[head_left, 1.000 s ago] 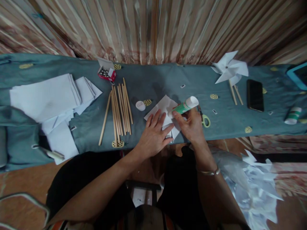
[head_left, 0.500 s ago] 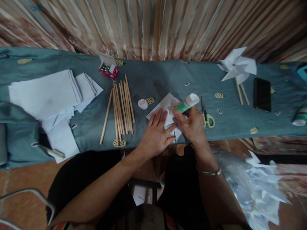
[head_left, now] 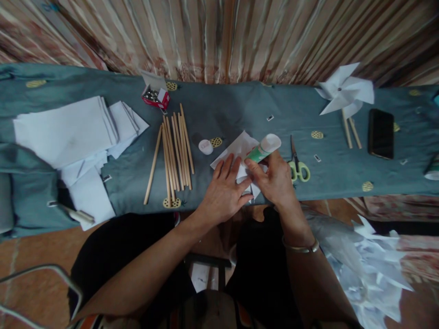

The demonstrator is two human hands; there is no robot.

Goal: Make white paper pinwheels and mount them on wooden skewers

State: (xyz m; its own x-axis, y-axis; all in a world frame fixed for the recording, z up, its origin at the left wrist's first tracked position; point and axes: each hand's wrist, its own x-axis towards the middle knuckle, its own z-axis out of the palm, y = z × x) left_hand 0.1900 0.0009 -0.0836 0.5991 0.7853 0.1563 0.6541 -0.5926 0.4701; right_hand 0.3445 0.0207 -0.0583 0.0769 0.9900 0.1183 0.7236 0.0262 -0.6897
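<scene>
My left hand [head_left: 222, 194] lies flat with fingers spread, pressing a folded white paper piece [head_left: 240, 142] onto the cloth near the front edge. In my right hand [head_left: 277, 180] is a green and white glue stick [head_left: 265, 148], tilted, its lower end down against the paper. My fingers hide the glue tip and part of the paper. Left of the paper lies a round white cap [head_left: 206, 146]. Scissors with light green handles [head_left: 299, 171] rest just right of my right hand.
Wooden sticks [head_left: 176, 151] lie in a row to the left, below a red box of metal pins [head_left: 156, 97]. Farther left are stacked white papers [head_left: 66, 130]. A paper pinwheel [head_left: 346, 89] and a phone [head_left: 381, 133] lie at right; a bag of pinwheels [head_left: 370, 274] stands below.
The glue stick and my right fingers have shifted slightly left over the paper. My left hand keeps its place on it. The whole view has moved a little.
</scene>
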